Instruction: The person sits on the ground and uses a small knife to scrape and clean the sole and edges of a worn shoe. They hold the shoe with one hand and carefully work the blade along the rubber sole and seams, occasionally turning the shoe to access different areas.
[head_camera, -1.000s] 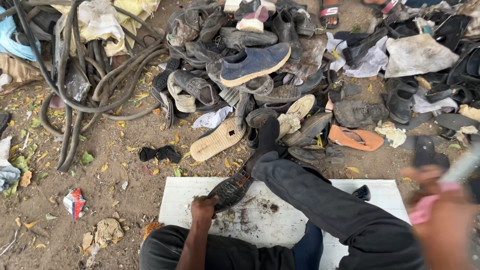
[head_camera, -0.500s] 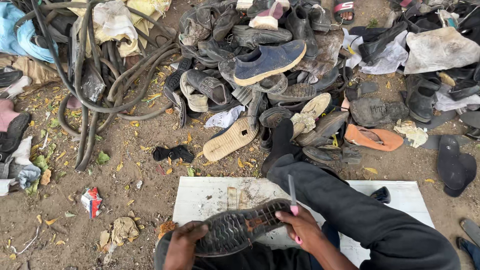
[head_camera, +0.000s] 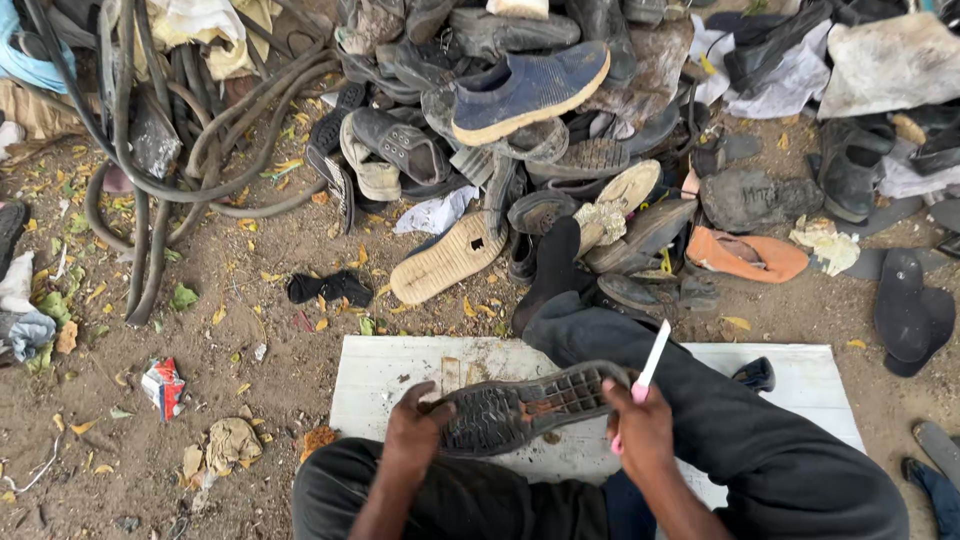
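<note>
A black rubber shoe sole (head_camera: 530, 405) lies tread-up across my lap, over a white board (head_camera: 380, 375) on the ground. My left hand (head_camera: 415, 432) grips the sole's left end. My right hand (head_camera: 643, 428) is closed around a thin white blade with a pink handle (head_camera: 651, 360), whose tip points up and away, just right of the sole's other end. My right leg (head_camera: 700, 400), in dark trousers, stretches across the board toward the shoe pile.
A big heap of worn shoes and soles (head_camera: 520, 130) fills the ground ahead, with a blue shoe (head_camera: 530, 90) on top. Black rubber hoses (head_camera: 170, 130) lie at the upper left. A tan sole (head_camera: 450, 258) and litter dot the dirt.
My right hand came into view with the blade and now holds it upright beside the sole. My left hand has brought the sole higher and flatter across my lap.
</note>
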